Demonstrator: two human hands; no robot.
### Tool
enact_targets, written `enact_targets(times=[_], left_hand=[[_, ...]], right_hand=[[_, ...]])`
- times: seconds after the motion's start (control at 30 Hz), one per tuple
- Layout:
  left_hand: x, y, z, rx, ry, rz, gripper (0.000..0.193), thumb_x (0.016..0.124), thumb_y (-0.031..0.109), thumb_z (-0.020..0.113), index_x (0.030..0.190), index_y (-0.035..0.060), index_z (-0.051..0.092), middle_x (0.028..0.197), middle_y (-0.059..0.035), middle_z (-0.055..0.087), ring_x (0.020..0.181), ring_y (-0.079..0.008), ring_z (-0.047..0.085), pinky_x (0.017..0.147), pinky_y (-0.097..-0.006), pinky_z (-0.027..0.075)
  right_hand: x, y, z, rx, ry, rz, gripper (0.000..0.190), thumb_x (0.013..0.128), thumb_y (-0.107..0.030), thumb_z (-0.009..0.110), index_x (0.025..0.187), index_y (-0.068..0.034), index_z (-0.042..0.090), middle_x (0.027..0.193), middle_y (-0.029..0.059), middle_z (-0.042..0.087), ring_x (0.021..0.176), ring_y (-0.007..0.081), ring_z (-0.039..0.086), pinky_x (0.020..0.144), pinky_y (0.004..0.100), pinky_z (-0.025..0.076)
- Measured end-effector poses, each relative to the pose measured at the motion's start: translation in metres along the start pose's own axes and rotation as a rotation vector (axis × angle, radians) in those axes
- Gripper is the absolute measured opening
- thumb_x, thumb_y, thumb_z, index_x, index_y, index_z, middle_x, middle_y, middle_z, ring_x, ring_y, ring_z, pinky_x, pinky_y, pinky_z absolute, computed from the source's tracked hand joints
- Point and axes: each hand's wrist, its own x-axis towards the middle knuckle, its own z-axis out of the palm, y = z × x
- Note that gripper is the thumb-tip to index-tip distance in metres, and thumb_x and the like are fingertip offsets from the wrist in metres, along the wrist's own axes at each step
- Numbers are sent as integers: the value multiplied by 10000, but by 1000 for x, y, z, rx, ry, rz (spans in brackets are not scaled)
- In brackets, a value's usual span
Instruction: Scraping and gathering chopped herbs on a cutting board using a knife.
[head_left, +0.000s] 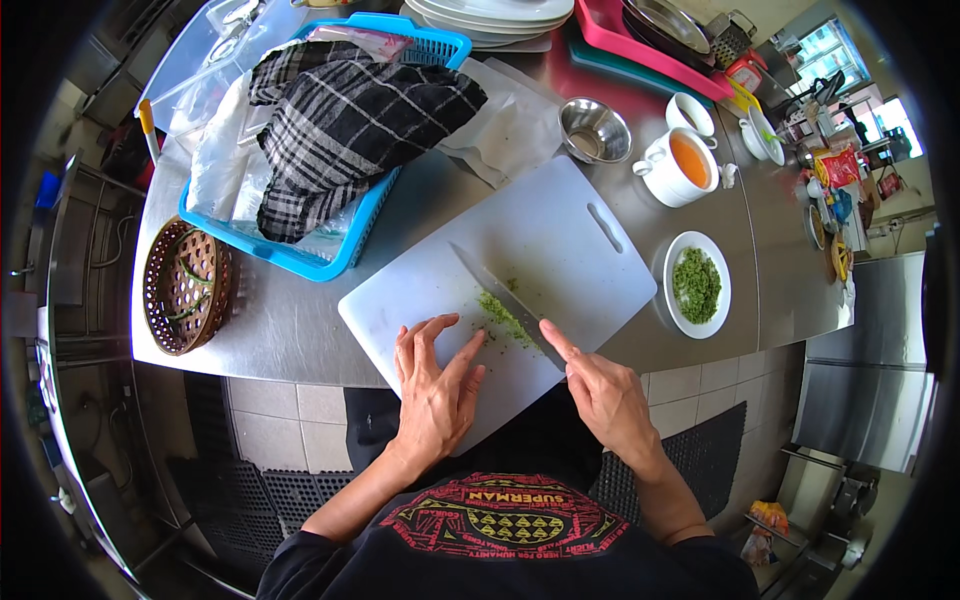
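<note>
My right hand (604, 397) grips a kitchen knife (499, 289), its index finger stretched along the back of the blade; the handle is hidden in the palm. The blade lies diagonally over a white plastic cutting board (420, 292), beside a small heap of finely chopped green herb or vegetable (504, 315). Left of the heap, my left hand (437, 379) rests on the board with fingers apart, holding nothing. A white oval dish (673, 323) of finely chopped greens (696, 285) stands to the right of the board.
On the steel table (300, 315) stand a wicker basket (220, 300) with green chillies or beans, a blue plastic basket (330, 266) with a checked cloth (352, 120), a steel bowl (595, 130), a white cup of orange liquid (664, 184), stacked plates (487, 34) and a pink tray (660, 64).
</note>
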Motion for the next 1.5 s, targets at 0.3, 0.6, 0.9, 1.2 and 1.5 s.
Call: enact_targets(times=[0.3,0.6,0.9,1.2,1.5], left_hand=[[0,1,1,-13,-7,-2,420,914,71,673,1332,113,669,1439,-206,461,1360,-424,419,1198,-632,218],[-1,0,1,3,8,12,421,910,66,670,1329,108,669,1437,-208,457,1351,-428,422,1194,-630,228],[-2,1,1,6,2,28,420,910,73,675,1328,114,669,1436,-205,459,1354,-424,422,1189,-621,240],[-4,1,-1,-1,15,20,420,916,80,673,1334,122,665,1444,-196,456,1359,-419,412,1190,-618,236],[-5,0,-1,10,-1,14,405,923,81,663,1327,108,667,1438,-207,457,1355,-426,414,1193,-622,232]], right_hand=[[2,6,-3,15,86,0,634,939,69,570,1520,-183,528,721,123,577,604,248,553,657,392,487],[-6,9,-4,69,87,58,642,935,71,576,1519,-191,536,719,98,542,594,209,494,657,369,475],[-4,9,-1,15,62,-4,698,943,15,594,1564,-271,450,715,107,593,647,293,622,650,448,513],[8,2,4,-2,35,-2,668,940,54,577,1540,-229,502,715,114,587,580,235,562,628,403,493],[0,4,7,62,67,-49,668,936,62,576,1540,-213,503,705,119,574,575,240,549,623,402,494]])
